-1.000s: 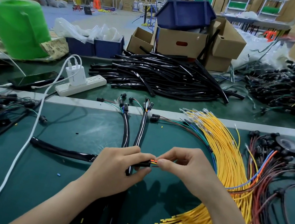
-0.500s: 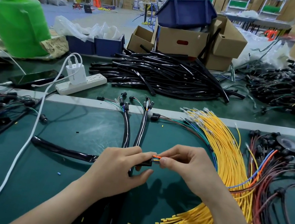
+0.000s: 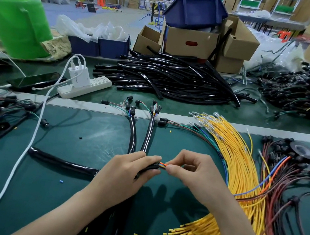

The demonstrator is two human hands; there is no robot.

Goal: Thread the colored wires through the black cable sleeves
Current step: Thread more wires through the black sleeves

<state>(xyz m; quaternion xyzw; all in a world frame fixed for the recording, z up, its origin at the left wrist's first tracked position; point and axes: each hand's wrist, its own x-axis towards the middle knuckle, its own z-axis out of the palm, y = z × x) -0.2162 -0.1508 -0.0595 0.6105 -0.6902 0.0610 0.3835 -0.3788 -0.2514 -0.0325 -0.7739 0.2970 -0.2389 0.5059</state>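
My left hand point(image 3: 130, 171) grips the open end of a black cable sleeve point(image 3: 63, 162) that lies across the green mat to the left. A short stretch of orange, yellow and blue wire ends point(image 3: 163, 164) shows between my hands at the sleeve mouth. My right hand point(image 3: 196, 172) pinches these wires with thumb and forefinger; the wires run off to the right toward the bundles. Two finished sleeves with wires point(image 3: 148, 134) lie just beyond my hands.
A thick bundle of yellow wires point(image 3: 232, 158) curves along the right. Dark red and black leads point(image 3: 292, 193) lie farther right. A pile of black sleeves point(image 3: 167, 78), a power strip point(image 3: 85, 86) with white cable, a green can point(image 3: 16, 16) and boxes stand behind.
My hands have stayed together at the sleeve mouth; the visible stretch of coloured wire between them has barely changed. The view has shifted slightly.
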